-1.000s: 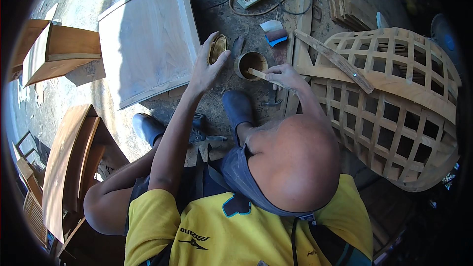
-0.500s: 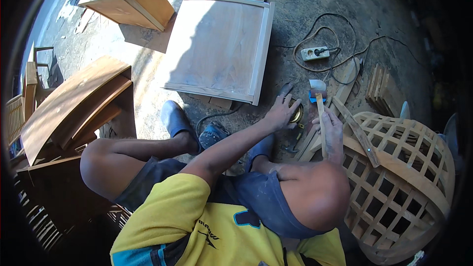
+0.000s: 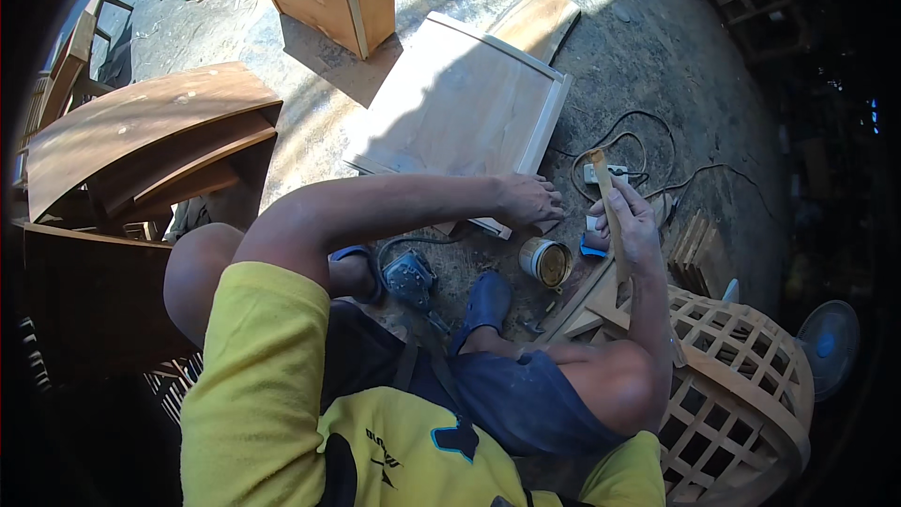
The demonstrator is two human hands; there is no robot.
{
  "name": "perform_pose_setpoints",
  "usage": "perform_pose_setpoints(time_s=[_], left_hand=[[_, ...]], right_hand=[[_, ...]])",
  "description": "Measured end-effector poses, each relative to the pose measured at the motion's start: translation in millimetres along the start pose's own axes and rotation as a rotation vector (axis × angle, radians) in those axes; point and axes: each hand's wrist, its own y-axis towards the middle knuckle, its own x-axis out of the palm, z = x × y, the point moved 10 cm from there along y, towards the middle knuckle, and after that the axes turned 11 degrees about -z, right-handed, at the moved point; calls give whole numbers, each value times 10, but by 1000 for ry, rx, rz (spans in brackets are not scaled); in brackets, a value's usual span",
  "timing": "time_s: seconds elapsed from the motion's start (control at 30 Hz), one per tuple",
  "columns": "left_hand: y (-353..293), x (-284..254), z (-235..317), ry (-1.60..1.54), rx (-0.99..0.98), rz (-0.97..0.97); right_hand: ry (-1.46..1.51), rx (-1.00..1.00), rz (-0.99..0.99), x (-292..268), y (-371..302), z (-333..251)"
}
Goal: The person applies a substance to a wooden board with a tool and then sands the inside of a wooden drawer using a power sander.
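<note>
Left hand: the left hand [image 3: 531, 201] is at the near right corner of the framed wooden panel [image 3: 460, 108], palm down with its fingers loosely bent; whether it holds anything under the palm, I cannot tell.
Right hand: the right hand [image 3: 634, 227] is closed around a flat wooden stick [image 3: 616, 244], thumb and fingers pressed on it.
Flat wooden stick: raised at a steep slant, its darker-stained tip in front of the white power strip [image 3: 617, 171] in this view.
Tin can: the tin can [image 3: 537, 259] is on the concrete floor between the hands, its round gold-rimmed end showing.
Near the feet: a blue power tool [image 3: 409, 277] lies on the floor beside a blue clog [image 3: 488, 299].
Right side: a curved wooden lattice [image 3: 706, 427], with a fan [image 3: 830, 345] beyond it.
</note>
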Motion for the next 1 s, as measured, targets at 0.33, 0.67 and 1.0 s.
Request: perform_pose_setpoints(time_s=[0.33,0.67,1.0], left_hand=[[-3707,479,-1059,-534,-1113,266],[-3670,1034,-681,-590,-1294,809],[-3746,1456,-733,-860,-1208,977]], right_hand=[[-288,170,-283,745,796,-360],[-510,-49,14,1617,2811,-236],[-898,-197,56,2021,3741,-260]])
